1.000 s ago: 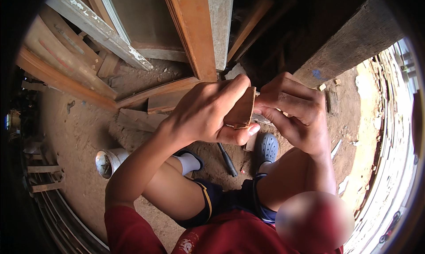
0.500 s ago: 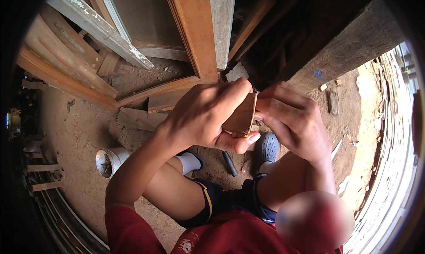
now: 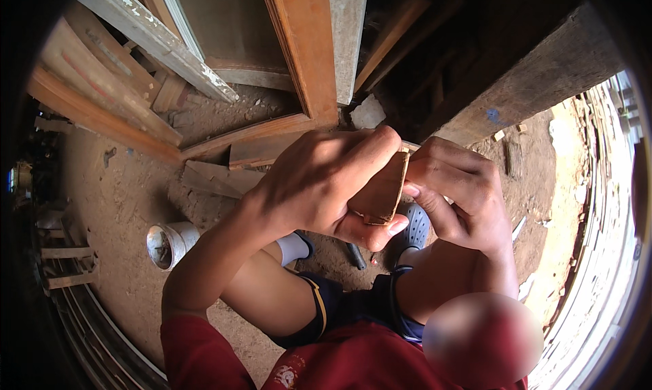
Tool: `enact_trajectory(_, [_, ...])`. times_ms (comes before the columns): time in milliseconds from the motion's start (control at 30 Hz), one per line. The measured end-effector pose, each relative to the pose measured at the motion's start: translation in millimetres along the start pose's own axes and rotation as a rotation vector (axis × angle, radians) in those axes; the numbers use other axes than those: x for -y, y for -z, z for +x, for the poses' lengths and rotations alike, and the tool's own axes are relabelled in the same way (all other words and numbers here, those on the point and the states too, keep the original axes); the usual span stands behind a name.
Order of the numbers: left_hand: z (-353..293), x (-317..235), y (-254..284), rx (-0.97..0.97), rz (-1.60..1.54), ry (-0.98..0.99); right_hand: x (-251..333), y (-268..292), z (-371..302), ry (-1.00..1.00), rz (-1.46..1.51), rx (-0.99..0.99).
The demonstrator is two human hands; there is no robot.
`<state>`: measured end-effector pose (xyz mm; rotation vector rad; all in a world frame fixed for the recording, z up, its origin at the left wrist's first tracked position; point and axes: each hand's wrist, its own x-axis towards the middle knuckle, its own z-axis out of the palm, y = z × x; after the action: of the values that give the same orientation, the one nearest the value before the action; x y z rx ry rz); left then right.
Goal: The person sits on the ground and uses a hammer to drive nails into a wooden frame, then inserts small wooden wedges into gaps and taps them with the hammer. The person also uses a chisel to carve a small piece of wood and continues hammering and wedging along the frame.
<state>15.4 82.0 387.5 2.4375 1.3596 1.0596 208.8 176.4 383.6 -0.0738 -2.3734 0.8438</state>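
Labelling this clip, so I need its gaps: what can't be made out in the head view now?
Head view: far face of the brown piece, turned away from the camera.
Head view: whether the right hand grips anything; its fingers and the brown piece hide that.
Head view: far end of the dark rod, hidden behind the left hand.
Head view: contents of the white bucket, too small and shaded.

Dark red shirt (image 3: pixel 353 363) with white print (image 3: pixel 285 376), navy shorts (image 3: pixel 356 312) with yellow piping (image 3: pixel 318 302), pale socks (image 3: pixel 292 249), perforated grey-blue clog (image 3: pixel 416 225).
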Motion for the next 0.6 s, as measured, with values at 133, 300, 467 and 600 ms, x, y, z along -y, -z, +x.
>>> enact_trajectory(133, [-4,-1,0,0.011,-0.028,0.014,2,-1,0,-0.021,0.064,0.017])
enact_trajectory(300, [-5,1,-1,-0.035,-0.092,0.010,17,-6,-4,-0.055,0.103,-0.004])
enact_trajectory(467, [-9,-12,-2,-0.016,-0.136,0.011,22,3,-3,-0.021,0.196,0.048])
enact_trajectory(600, [-9,-23,2,0.021,-0.084,0.052,15,5,-3,0.028,0.243,0.068])
